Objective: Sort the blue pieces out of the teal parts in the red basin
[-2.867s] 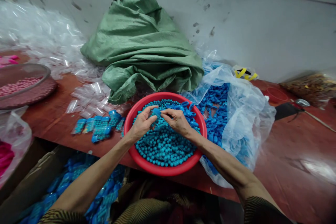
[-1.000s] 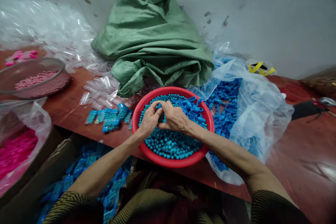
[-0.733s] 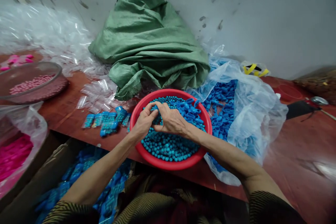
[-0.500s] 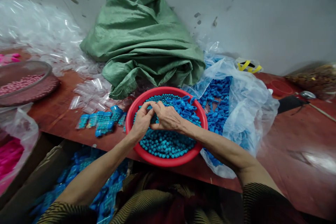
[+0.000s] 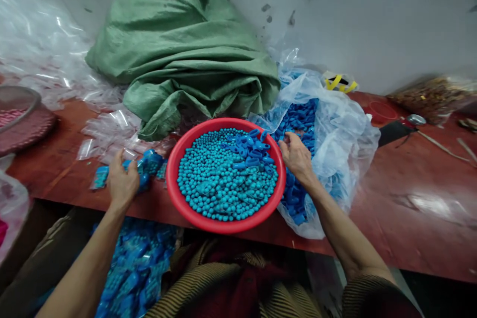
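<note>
The red tabletop [image 5: 402, 228] ran along a pale, stained wall [image 5: 354, 25], shiny on the right. A red basin [image 5: 226, 226] of turquoise beads [image 5: 219, 184] stood near its front edge, before a green sack [image 5: 186, 49]. The left hand [image 5: 123, 181], fingers parted, was over filled packets [image 5: 149, 161]; whether it gripped one could not be told. The right hand [image 5: 297, 156], fingers curled, was at the basin's right rim, its hold unclear.
</note>
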### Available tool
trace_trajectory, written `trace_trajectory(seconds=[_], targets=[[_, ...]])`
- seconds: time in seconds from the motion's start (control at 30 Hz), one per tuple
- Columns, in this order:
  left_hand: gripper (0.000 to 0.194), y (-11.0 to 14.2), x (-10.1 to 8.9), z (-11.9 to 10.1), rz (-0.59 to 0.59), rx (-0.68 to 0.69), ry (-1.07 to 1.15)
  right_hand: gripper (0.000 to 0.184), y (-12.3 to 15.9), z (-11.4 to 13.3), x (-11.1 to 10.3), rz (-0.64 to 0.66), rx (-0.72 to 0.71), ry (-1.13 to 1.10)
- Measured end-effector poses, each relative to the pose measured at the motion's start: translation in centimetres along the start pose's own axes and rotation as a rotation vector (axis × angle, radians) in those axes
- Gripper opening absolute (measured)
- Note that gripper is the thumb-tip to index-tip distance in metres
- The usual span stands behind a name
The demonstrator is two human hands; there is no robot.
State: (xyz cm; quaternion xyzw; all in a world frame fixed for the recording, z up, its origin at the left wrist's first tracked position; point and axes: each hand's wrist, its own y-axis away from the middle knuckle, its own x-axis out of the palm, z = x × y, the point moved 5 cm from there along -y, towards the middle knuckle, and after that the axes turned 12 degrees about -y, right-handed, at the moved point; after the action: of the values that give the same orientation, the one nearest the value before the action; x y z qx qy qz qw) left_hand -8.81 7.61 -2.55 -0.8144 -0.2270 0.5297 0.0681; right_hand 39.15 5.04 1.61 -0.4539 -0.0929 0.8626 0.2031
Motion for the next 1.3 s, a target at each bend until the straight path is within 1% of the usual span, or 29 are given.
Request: trace_trajectory(seconds=[0.07, 0.1, 0.13, 0.2, 0.27, 0.33, 0.47, 0.57, 0.63, 0.7, 0.77, 0.83, 0.9, 0.93, 0.97, 1.03, 1.07, 1.1, 1.13, 1.17, 1.23, 1.3], targets=[[0.046, 0.8, -0.3, -1.2, -0.050, -0.056, -0.047, 0.043, 0.5, -1.6, 1.0, 0.118, 0.118, -0.042], [0.045, 1.3, -0.3, -2.1, -0.052, -0.080, -0.042, 0.044, 0.6, -2.1, 1.5, 0.181, 0.156, -0.092], [0.045, 1.8, -0.2, -3.2, -0.029, -0.087, -0.020, 0.044, 0.6, -2.3, 2.0, 0.233, 0.177, -0.152], [0.045, 2.7, 0.5, -5.2, 0.091, -0.089, 0.067, 0.043, 0.5, -2.4, 2.8, 0.289, 0.182, -0.276], [0.046, 3.4, 1.7, -6.8, 0.246, -0.052, 0.220, 0.041, 0.4, -2.4, 3.2, 0.312, 0.178, -0.385], [0.048, 3.7, 2.5, -7.5, 0.333, -0.027, 0.350, 0.038, 0.6, -2.4, 3.4, 0.329, 0.192, -0.484], [0.054, 3.4, 3.2, -7.7, 0.396, -0.041, 0.444, 0.033, 1.9, -2.9, 3.0, 0.323, 0.253, -0.619], [0.054, 3.2, 3.2, -8.5, 0.427, -0.005, 0.462, 0.031, 3.3, -3.6, 2.5, 0.323, 0.308, -0.667], [0.051, 3.1, 3.2, -9.1, 0.445, 0.015, 0.452, 0.031, 4.3, -4.0, 1.9, 0.320, 0.325, -0.660], [0.050, 3.1, 3.4, -9.5, 0.482, 0.019, 0.439, 0.033, 5.1, -4.2, 0.9, 0.323, 0.313, -0.593], [0.050, 3.2, 3.7, -9.6, 0.525, 0.030, 0.426, 0.034, 5.8, -4.0, -0.4, 0.340, 0.267, -0.431], [0.050, 3.2, 3.8, -9.7, 0.542, 0.078, 0.382, 0.035, 6.3, -3.0, -2.2, 0.304, 0.177, -0.176], [0.049, 3.1, 3.7, -9.9, 0.509, 0.159, 0.286, 0.036, 6.8, -1.1, -3.8, 0.244, 0.028, 0.050], [0.048, 3.0, 3.4, -10.1, 0.460, 0.205, 0.223, 0.036, 7.0, 0.2, -4.0, 0.266, -0.071, 0.092], [0.047, 2.9, 2.9, -10.5, 0.391, 0.250, 0.159, 0.034, 7.3, 1.5, -3.8, 0.327, -0.183, 0.087], [0.043, 3.0, 1.6, -11.6, 0.216, 0.339, 0.062, 0.030, 8.1, 3.8, -2.6, 0.513, -0.382, 0.009], [0.040, 3.2, 0.9, -12.5, 0.139, 0.382, 0.041, 0.028, 8.4, 4.5, -1.8, 0.589, -0.444, -0.023], [0.037, 3.5, 0.2, -13.4, 0.084, 0.422, 0.042, 0.026, 8.6, 4.9, -1.1, 0.642, -0.476, -0.040], [0.034, 3.9, -0.3, -14.3, 0.057, 0.455, 0.058, 0.024, 8.6, 5.1, -0.5, 0.670, -0.486, -0.043], [0.032, 4.3, -0.7, -15.3, 0.052, 0.482, 0.085, 0.023, 8.5, 5.1, 0.0, 0.678, -0.484, -0.041], [0.030, 5.1, -1.2, -17.1, 0.080, 0.528, 0.146, 0.019, 8.4, 5.0, 0.4, 0.668, -0.475, -0.057], [0.028, 5.9, -1.3, -19.0, 0.163, 0.573, 0.219, 0.018, 8.2, 4.9, 0.0, 0.654, -0.468, -0.104]])
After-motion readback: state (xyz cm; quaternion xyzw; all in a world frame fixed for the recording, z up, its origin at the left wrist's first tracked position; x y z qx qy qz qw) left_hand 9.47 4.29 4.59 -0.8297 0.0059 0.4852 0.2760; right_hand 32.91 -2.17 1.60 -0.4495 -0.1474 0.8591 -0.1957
